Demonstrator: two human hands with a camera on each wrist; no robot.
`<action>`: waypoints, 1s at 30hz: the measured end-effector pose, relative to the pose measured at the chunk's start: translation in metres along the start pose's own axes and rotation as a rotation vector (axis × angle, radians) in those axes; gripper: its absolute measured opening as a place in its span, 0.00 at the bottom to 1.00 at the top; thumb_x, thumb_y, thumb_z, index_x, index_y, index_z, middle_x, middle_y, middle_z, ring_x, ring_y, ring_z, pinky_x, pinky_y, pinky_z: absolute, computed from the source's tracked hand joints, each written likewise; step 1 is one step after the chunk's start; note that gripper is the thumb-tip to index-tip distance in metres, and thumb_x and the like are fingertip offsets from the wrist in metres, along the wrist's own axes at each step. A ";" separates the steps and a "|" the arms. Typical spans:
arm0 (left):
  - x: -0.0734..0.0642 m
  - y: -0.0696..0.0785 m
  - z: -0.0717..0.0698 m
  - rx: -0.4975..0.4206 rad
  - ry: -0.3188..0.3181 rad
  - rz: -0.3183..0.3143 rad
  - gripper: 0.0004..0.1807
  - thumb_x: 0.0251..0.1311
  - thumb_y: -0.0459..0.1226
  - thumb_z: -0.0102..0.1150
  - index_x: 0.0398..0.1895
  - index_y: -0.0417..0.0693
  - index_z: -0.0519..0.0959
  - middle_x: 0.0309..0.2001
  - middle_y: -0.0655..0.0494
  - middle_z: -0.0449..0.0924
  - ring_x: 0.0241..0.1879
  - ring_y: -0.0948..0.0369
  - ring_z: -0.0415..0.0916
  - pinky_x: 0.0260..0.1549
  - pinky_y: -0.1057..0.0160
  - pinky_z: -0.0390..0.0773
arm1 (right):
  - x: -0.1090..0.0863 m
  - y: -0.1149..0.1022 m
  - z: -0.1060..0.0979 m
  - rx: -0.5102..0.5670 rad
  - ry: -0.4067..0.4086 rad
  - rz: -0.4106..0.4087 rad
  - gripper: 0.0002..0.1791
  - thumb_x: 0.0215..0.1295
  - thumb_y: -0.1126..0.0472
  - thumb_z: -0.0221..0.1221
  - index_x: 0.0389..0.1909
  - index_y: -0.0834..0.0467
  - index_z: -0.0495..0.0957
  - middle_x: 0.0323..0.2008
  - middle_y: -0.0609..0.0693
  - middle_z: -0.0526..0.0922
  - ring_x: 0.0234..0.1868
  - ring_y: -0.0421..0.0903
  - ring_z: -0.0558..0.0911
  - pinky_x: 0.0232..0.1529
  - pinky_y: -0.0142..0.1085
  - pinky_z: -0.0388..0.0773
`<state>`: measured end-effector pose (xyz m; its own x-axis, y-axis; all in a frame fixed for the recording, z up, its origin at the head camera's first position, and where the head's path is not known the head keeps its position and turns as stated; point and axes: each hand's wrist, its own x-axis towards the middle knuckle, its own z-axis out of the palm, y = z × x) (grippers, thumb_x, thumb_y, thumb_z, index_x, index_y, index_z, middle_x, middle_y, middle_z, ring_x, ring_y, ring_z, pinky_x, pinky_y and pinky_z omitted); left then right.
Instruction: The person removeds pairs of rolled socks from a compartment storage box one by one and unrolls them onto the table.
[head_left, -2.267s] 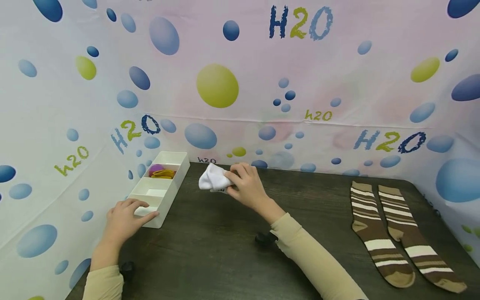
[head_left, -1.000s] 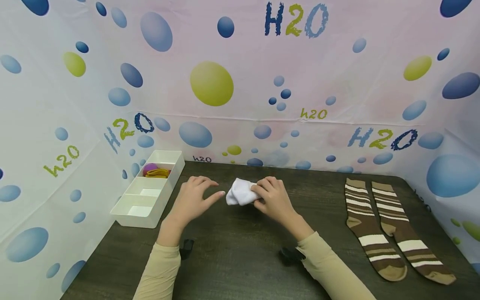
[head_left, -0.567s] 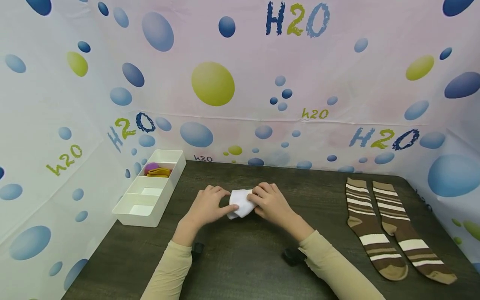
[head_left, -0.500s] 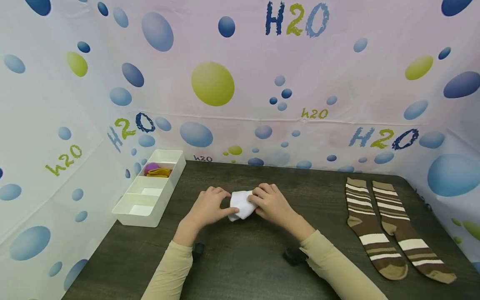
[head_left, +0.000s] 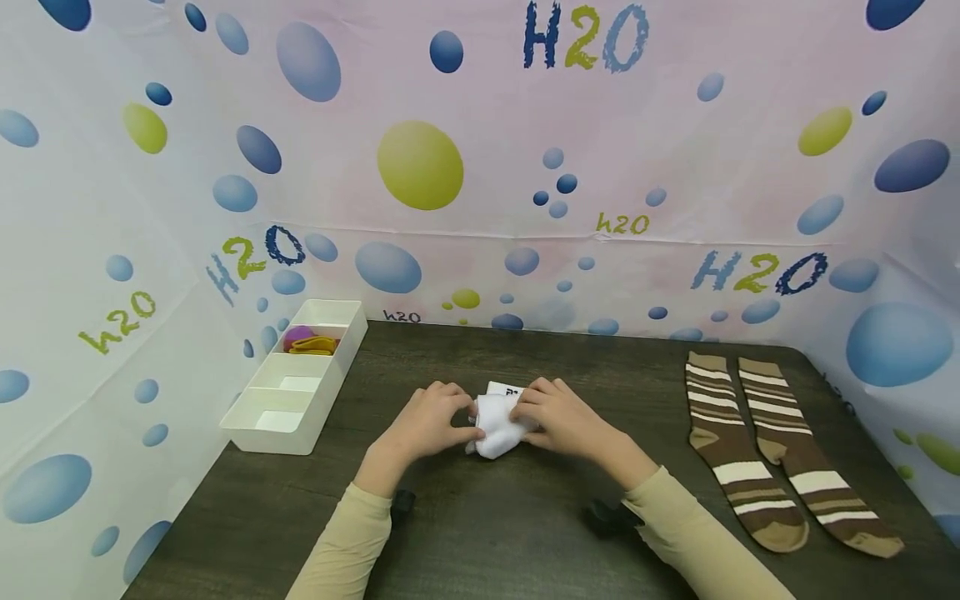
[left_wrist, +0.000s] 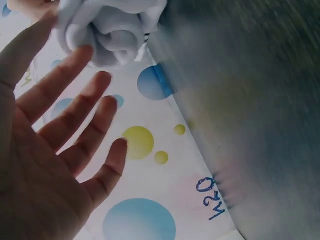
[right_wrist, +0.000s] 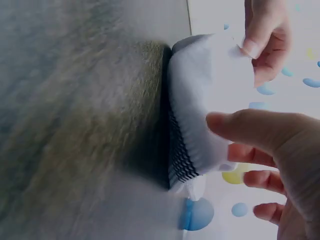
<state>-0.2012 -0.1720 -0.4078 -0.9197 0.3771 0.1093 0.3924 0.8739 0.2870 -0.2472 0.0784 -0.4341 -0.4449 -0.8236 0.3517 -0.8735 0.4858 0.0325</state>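
Note:
A rolled white sock (head_left: 498, 427) sits at the middle of the dark table, between both hands. My left hand (head_left: 427, 425) pinches its left side between thumb and index finger; the other fingers are spread apart in the left wrist view. On the opposite side, my right hand (head_left: 566, 421) holds it, thumb on the near face and fingers behind. Rolled layers of the sock (left_wrist: 117, 40) show in the left wrist view. In the right wrist view, dark ribbed stripes run along the lower edge of the sock (right_wrist: 200, 95). A flat white piece with dark lettering shows behind it.
To the left stands a white tray (head_left: 330, 400) with compartments; a purple item (head_left: 297, 336) and a folded yellow item (head_left: 315, 345) share one. Two brown striped socks (head_left: 720, 433) lie flat side by side at the right. A patterned sheet (head_left: 480, 208) hangs behind the table.
My left hand has left the tray and come over to the white sock. My right hand has brought the sock nearer and to the right, down to the table; the lettered piece now shows behind it.

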 end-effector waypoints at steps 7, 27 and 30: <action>0.002 0.000 0.007 -0.015 0.040 0.004 0.26 0.58 0.59 0.61 0.55 0.58 0.78 0.53 0.54 0.79 0.55 0.50 0.73 0.51 0.44 0.72 | -0.009 0.003 -0.001 0.037 -0.009 0.013 0.11 0.59 0.51 0.68 0.42 0.44 0.83 0.44 0.43 0.82 0.48 0.45 0.75 0.40 0.38 0.68; 0.000 0.022 0.002 0.001 -0.077 0.173 0.20 0.61 0.53 0.61 0.57 0.65 0.81 0.53 0.57 0.78 0.53 0.56 0.71 0.46 0.51 0.72 | 0.007 0.019 -0.003 0.189 -0.143 0.209 0.23 0.70 0.39 0.50 0.48 0.49 0.84 0.47 0.48 0.81 0.50 0.47 0.73 0.44 0.42 0.67; -0.001 0.020 0.002 0.003 -0.086 0.168 0.20 0.61 0.53 0.62 0.56 0.66 0.81 0.52 0.57 0.78 0.51 0.57 0.71 0.44 0.53 0.71 | 0.011 0.017 -0.003 0.213 -0.178 0.208 0.25 0.68 0.36 0.51 0.50 0.49 0.83 0.48 0.48 0.81 0.51 0.48 0.73 0.44 0.42 0.67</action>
<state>-0.1921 -0.1541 -0.4041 -0.8370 0.5421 0.0739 0.5402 0.7974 0.2689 -0.2667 0.0786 -0.4271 -0.6291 -0.7605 0.1611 -0.7736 0.5922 -0.2253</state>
